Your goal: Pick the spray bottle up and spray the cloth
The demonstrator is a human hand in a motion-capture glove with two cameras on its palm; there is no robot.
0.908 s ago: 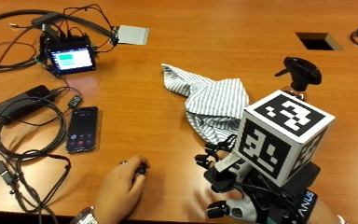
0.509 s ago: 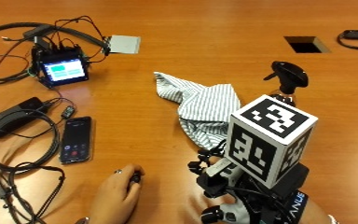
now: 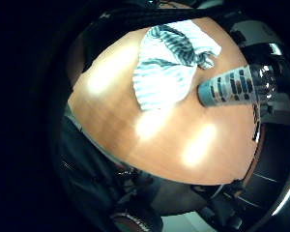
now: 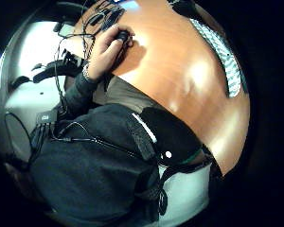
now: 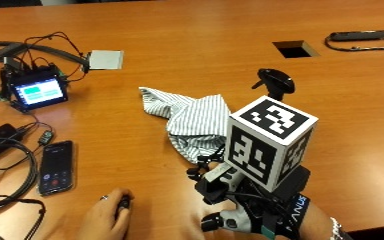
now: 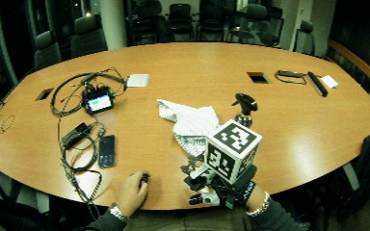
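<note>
Your gloved right hand (image 5: 258,210) hovers near the table (image 5: 179,45) edge, but you cannot tell how its fingers stand; nothing shows in their hold. One spray bottle (image 5: 274,85) stands upright well beyond the fingers, just beside the far edge of the one striped cloth (image 5: 192,120) crumpled ahead of them. Your bare left hand (image 5: 105,220) rests on a small dark object, one phone (image 5: 56,167) lying near it; the bottle's print cannot be read.
</note>
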